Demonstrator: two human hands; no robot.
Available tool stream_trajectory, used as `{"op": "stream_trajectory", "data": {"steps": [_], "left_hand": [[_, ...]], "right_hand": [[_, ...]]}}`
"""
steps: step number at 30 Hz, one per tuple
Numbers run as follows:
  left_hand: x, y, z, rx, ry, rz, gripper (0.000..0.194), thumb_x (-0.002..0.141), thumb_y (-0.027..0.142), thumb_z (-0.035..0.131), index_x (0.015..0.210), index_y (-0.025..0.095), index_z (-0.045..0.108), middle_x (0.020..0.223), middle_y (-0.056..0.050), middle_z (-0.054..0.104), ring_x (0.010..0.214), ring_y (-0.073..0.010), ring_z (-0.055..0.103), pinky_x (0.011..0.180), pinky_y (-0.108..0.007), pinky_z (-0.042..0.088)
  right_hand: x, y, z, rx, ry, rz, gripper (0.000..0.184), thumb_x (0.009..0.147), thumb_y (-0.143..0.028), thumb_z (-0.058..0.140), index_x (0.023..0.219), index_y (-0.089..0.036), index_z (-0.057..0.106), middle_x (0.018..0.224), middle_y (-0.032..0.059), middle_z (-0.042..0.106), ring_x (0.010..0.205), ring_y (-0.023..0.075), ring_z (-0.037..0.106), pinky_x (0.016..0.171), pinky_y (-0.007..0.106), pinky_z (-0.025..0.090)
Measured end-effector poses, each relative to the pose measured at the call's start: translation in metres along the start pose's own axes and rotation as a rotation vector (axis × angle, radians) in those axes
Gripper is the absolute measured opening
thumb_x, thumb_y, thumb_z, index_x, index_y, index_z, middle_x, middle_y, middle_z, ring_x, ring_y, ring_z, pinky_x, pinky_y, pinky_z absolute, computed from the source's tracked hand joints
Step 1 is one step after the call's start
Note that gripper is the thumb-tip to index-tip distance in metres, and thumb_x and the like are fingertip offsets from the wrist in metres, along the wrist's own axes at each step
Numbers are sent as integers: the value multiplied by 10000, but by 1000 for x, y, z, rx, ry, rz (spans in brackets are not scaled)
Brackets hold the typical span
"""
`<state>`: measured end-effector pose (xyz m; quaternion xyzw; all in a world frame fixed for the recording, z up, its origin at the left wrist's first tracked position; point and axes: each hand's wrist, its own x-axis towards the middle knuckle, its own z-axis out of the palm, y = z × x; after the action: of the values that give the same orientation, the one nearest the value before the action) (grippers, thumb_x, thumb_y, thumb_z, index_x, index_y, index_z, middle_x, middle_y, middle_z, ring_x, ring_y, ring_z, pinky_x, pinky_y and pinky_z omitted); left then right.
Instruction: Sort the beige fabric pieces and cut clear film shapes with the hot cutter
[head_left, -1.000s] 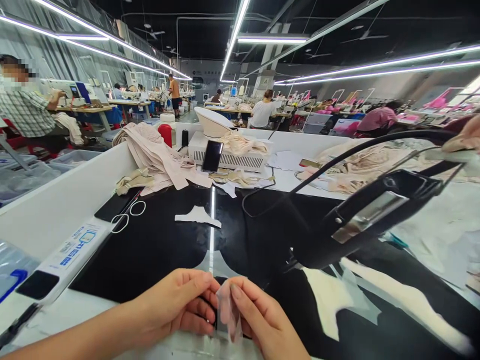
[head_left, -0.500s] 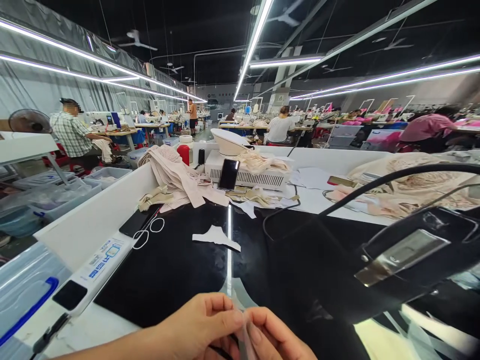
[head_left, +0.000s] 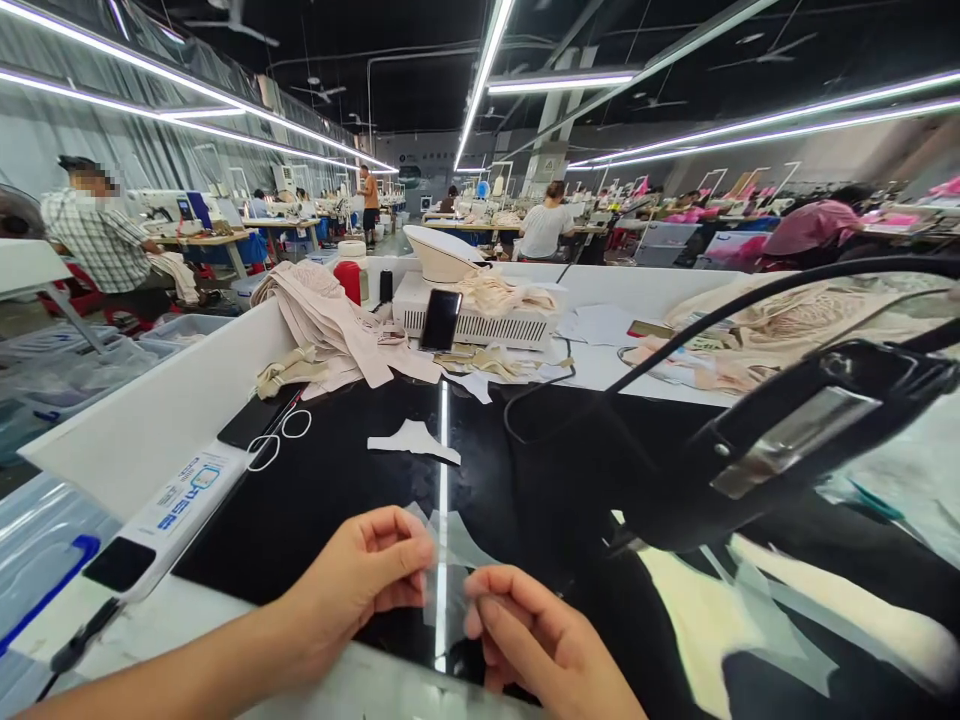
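Observation:
A translucent, sheer piece (head_left: 454,540) shows between and behind my hands over the black work surface (head_left: 315,520). My left hand (head_left: 375,570) is closed in a pinch at its left side. Thumb and fingers of my right hand (head_left: 532,640) are also drawn together, beside its lower right edge. Whether either pinch grips the sheer piece or something thinner cannot be made out. The hands are a short way apart. Beyond them lies a small white cut piece (head_left: 415,440) with a curved outline, across a bright light reflection.
A black lamp-like arm (head_left: 787,440) with a cable leans in from the right. Pale yellow and sheer cut pieces (head_left: 697,620) lie below it. Beige strips (head_left: 330,310), a phone (head_left: 440,320) and a white vented box (head_left: 510,328) stand behind. Left is a labelled white box (head_left: 187,495).
My hands have moved apart; earlier their fingertips met around a thin sheer strip. More of the sheer piece shows between them. The view has tilted down and shifted right.

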<state>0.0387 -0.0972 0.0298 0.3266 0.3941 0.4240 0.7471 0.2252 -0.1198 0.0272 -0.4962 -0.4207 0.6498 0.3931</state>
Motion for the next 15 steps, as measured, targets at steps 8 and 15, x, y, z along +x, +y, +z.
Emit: {"op": "stream_trajectory", "data": {"steps": [8, 15], "left_hand": [[1, 5, -16, 44, 102, -18, 302, 728, 345, 855, 785, 126, 655, 711, 8, 611, 669, -64, 569, 716, -179, 552], [-1, 6, -22, 46, 115, 4, 280, 754, 350, 833, 858, 148, 669, 851, -9, 677, 712, -68, 610, 738, -200, 575]], "right_hand": [[5, 3, -9, 11, 74, 40, 495, 630, -615, 829, 851, -187, 713, 732, 24, 650, 630, 126, 546, 601, 216, 503], [6, -1, -6, 3, 102, 10, 441, 658, -559, 815, 850, -176, 711, 783, 42, 683, 741, 171, 620, 733, 250, 543]]}}
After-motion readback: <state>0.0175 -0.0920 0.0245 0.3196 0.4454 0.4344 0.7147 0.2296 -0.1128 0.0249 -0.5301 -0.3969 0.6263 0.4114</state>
